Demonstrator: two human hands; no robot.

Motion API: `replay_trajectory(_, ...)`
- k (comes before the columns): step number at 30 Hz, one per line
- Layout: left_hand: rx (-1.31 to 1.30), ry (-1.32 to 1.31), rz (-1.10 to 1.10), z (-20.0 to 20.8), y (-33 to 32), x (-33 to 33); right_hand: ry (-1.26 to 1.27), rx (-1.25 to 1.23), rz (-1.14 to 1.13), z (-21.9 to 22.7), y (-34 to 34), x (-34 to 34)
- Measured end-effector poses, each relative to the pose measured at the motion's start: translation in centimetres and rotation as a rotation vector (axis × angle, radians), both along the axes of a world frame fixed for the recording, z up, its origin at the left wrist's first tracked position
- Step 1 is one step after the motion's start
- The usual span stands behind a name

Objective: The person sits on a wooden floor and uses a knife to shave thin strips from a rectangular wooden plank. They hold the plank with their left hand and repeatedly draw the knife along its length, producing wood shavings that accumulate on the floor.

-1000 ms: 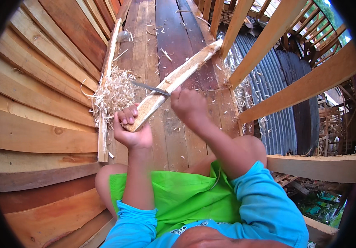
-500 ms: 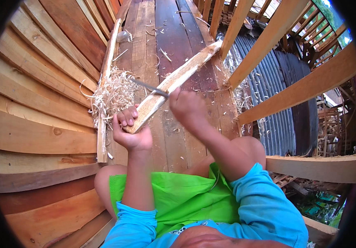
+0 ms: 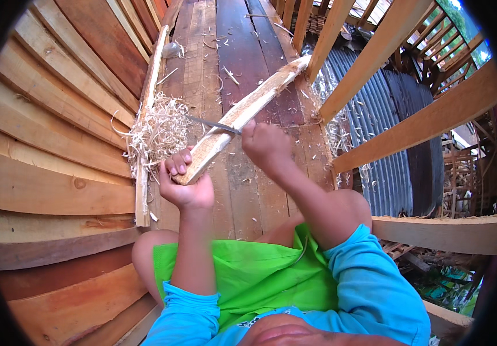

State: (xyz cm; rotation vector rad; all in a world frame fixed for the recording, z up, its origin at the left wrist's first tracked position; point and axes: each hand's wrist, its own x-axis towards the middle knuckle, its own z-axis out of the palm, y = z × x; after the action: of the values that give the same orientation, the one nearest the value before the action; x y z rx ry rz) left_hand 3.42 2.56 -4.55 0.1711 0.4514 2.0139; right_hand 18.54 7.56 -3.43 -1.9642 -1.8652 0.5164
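A long, pale stick of wood (image 3: 254,108) slants from my lap side up to the right, its far end by the railing posts. My left hand (image 3: 186,183) is closed round its near end, with the fingertips over the top. In my right hand (image 3: 268,147), closed in a fist, is a knife (image 3: 211,123); its thin, dark blade lies across the stick and points left. The knife's handle is hidden in the fist. Just left of the stick, a heap of curly wood shavings (image 3: 159,132) lies by the wall.
Overlapping wooden planks (image 3: 58,179) form a wall on the left. Slanted wooden railing posts (image 3: 375,57) stand on the right, with corrugated metal sheeting (image 3: 384,132) beyond and below. Loose chips dot the plank floor (image 3: 243,196). A narrow wooden strip (image 3: 143,196) runs along the wall.
My right hand has shifted slightly to the right, drawing the knife blade with it across the stick. My left hand and the stick stay almost where they were.
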Motion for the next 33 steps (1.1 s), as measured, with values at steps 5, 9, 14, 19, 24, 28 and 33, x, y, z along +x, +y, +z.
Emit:
replay_trajectory(5, -0.021, -0.05, 0.002, 0.6, -0.8, -0.5, -0.07, 0.093, 0.197, 0.0, -1.5, -1.3)
replay_trajectory(9, -0.011, -0.055, 0.004, -0.2, 0.1, 0.1, -0.029, 0.073, -0.075, -0.7, 0.0, -0.6)
replay_trajectory(14, -0.026, -0.037, -0.008, 0.6, -0.5, 0.2, -0.065, 0.159, 0.096, -0.8, 1.2, 1.3)
replay_trajectory(19, -0.052, -0.066, 0.016, 0.9, -1.1, -0.5, -0.124, 0.174, 0.086, -0.9, -1.2, -1.2)
replay_trajectory(24, 0.058, 0.017, -0.013, 1.3, -1.3, -0.2, -0.102, 0.178, -0.117, -0.9, 1.9, 3.4)
replay_trajectory(28, 0.077, 0.034, 0.002, 1.1, -1.4, -0.6, -0.065, 0.061, 0.073, 0.0, -1.6, -1.3)
replay_trajectory(33, -0.075, -0.116, 0.026, 0.6, -0.7, -0.1, 0.012, 0.155, 0.032, -0.5, -0.2, -0.3)
